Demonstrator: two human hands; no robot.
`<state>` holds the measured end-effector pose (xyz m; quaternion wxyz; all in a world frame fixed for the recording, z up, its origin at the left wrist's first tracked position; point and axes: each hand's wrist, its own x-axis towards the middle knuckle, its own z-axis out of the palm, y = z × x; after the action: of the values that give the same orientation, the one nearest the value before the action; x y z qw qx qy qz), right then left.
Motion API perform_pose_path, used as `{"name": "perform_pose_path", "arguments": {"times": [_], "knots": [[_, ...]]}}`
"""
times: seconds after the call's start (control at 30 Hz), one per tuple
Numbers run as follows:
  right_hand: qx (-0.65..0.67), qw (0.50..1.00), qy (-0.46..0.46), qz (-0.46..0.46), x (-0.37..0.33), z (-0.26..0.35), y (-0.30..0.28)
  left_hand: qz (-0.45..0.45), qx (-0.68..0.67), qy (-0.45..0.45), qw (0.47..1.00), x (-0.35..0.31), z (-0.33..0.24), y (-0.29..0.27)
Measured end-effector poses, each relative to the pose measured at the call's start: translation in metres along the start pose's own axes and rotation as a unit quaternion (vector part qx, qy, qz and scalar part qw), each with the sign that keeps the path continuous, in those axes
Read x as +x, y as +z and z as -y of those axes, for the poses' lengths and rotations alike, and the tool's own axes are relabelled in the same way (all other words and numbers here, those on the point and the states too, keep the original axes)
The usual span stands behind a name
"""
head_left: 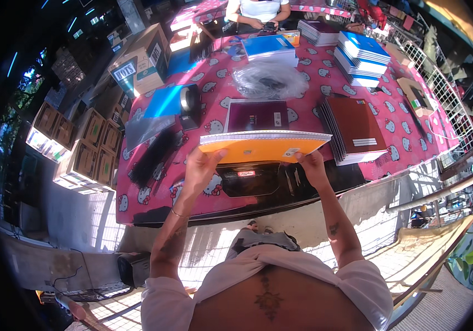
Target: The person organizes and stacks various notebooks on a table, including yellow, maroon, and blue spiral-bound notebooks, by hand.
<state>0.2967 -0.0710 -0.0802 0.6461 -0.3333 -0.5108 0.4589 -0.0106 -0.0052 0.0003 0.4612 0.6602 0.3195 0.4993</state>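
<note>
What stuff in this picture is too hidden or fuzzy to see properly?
- Black machine, head view: its top is covered by the orange notebook held by the left hand and right hand.
- Clear plastic bag, head view: glare and crinkles hide the dark things inside.
- Other person's hands, head view: too small to tell what they hold.
- Cardboard boxes, head view: bent and blurred near the rim.

black machine [250, 179]: top hidden behind orange notebook [258, 148] | person across tabletop [258, 10]: cut off above chest | plastic bag [269, 78]: contents unclear
</note>
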Motion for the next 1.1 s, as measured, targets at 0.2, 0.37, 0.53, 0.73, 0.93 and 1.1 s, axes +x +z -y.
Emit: {"name": "perform_pose_path", "arguments": {"times": [0.2,0.37,0.53,0.73,0.93,1.1], "knots": [[-0.014,0.999,0.042,-0.028,-0.005,-0.033,0.015,0.023,-0.022,-0.028,0.999,0.002,0.02,-0.018],[-0.117,0.99,0.041,-0.069,-0.024,-0.079,0.042,-0.036,-0.143,-0.131,0.98,-0.036,0.116,-0.025],[-0.093,0.988,0.05,-0.115,-0.013,-0.083,0.054,-0.044,-0.151,-0.074,0.985,-0.037,0.119,-0.002],[-0.136,0.978,0.039,-0.151,-0.017,-0.081,0.061,0.005,-0.013,-0.14,0.99,-0.05,0.149,-0.052],[-0.224,0.954,0.033,-0.195,-0.031,-0.103,0.061,0.012,-0.022,-0.095,0.995,-0.049,0.169,-0.053],[-0.342,0.898,-0.114,-0.25,0.004,-0.022,0.093,-0.21,0.494,-0.051,0.842,0.002,0.18,-0.182]]}}
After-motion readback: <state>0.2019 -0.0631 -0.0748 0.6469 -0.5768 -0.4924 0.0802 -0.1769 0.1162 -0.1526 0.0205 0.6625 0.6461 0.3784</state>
